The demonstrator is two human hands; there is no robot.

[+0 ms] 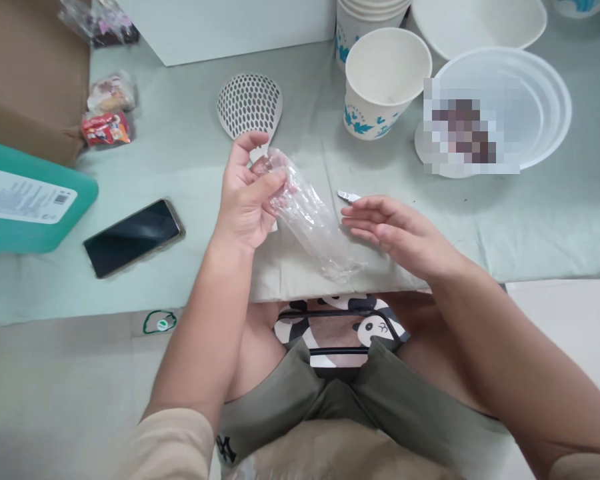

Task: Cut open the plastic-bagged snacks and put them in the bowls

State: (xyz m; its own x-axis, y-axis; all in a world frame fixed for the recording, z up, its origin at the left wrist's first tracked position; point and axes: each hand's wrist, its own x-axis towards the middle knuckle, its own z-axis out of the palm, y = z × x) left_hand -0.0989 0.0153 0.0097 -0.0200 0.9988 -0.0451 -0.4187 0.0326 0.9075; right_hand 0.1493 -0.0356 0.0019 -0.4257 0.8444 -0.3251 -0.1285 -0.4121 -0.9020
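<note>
Between thumb and fingers, my left hand (253, 193) pinches the upper end of a clear, crinkled plastic bag (313, 223), which slants down to the right toward the table's front edge. Just beyond that hand lies a white perforated oval piece (250, 103), its narrow end partly hidden by my fingers. To the right of the bag, my right hand (397, 233) has its fingers extended and holds nothing visible. A small silver-and-white object (348, 196) lies at its fingertips; most of it is hidden, and whether they touch is unclear.
A black phone (134, 238) and a green jug (35, 197) are at left, with small wrapped packets (106, 128) behind them. Paper cups (375, 87) and a translucent bowl (550, 113) stand at back right. A white box (235, 27) sits at the back.
</note>
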